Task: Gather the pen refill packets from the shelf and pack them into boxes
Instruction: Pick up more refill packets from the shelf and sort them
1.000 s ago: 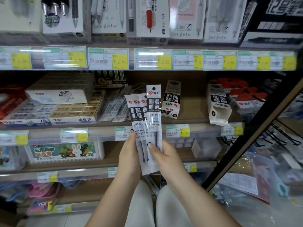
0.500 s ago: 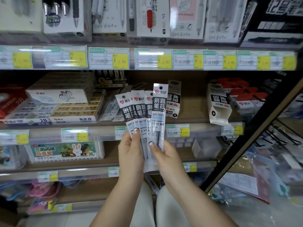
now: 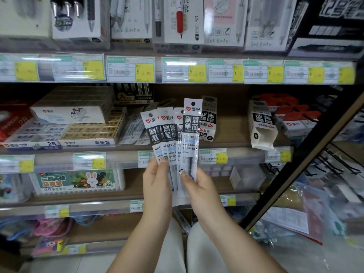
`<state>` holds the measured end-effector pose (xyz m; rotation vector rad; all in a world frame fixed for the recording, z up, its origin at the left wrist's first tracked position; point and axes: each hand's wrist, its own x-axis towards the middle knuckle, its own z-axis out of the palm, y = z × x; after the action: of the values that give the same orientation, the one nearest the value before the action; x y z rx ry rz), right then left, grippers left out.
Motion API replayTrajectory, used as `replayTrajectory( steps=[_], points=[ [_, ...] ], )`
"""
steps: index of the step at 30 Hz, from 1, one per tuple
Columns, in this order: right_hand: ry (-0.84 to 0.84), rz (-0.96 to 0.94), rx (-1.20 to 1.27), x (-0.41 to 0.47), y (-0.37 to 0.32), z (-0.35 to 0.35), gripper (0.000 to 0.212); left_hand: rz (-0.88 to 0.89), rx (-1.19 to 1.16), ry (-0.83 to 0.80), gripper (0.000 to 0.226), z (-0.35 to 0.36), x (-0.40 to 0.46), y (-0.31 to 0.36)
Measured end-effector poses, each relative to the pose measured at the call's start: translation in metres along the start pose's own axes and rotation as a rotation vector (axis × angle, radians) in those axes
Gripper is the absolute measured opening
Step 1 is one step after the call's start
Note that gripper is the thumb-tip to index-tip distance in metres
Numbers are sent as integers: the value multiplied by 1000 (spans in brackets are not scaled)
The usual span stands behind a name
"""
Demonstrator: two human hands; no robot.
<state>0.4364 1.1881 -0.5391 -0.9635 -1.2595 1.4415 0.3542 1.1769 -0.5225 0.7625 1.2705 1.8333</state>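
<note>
Several clear pen refill packets (image 3: 173,134) with white and black headers are fanned out upright in front of the middle shelf. My left hand (image 3: 157,184) grips the left ones from below, thumb on their front. My right hand (image 3: 199,186) pinches the tallest, rightmost packet (image 3: 192,133), thumb pressed on its lower part. More refill packets (image 3: 136,129) lie on the shelf behind. Two white and black refill boxes stand on that shelf: one (image 3: 208,123) just behind the fan, one open-ended box (image 3: 262,127) further right.
Eraser boxes (image 3: 90,131) are stacked at the shelf's left; red-topped packs (image 3: 291,115) at the right. Pen boxes (image 3: 177,22) fill the top shelf above price labels (image 3: 130,69). A black slanted rack post (image 3: 307,154) runs down the right side. Marker box (image 3: 76,180) sits lower left.
The packets have fanned out wider and risen slightly; my left hand shifted its bundle leftward while my right hand kept the tall packet upright.
</note>
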Motion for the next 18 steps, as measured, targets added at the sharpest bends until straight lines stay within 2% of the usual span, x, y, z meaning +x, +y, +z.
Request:
replayTrajectory(
  steps=[18],
  points=[
    [20,-26,-56,-1,-1,1,25,31,47,-41,28,0,1,-3]
  ],
)
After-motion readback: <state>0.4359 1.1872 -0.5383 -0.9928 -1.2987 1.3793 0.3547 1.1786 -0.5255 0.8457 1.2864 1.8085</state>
